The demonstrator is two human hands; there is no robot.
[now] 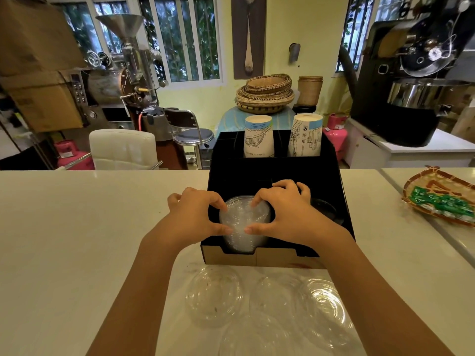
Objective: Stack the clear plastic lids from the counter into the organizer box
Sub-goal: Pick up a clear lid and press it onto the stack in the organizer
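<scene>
A black organizer box [272,165] stands on the white counter [77,227]. In its front left compartment sits a stack of clear plastic lids [243,217]. My left hand [195,214] grips the stack's left side and my right hand [282,211] grips its right side, thumbs meeting at the front. Several loose clear lids lie on the counter in front of the box, among them one at the left [214,295] and one at the right [320,304].
Two stacks of paper cups [258,136] [305,134] stand in the box's rear compartments. Black lids [323,209] fill the front right compartment. A woven tray with green packets [442,199] lies on the counter at the right.
</scene>
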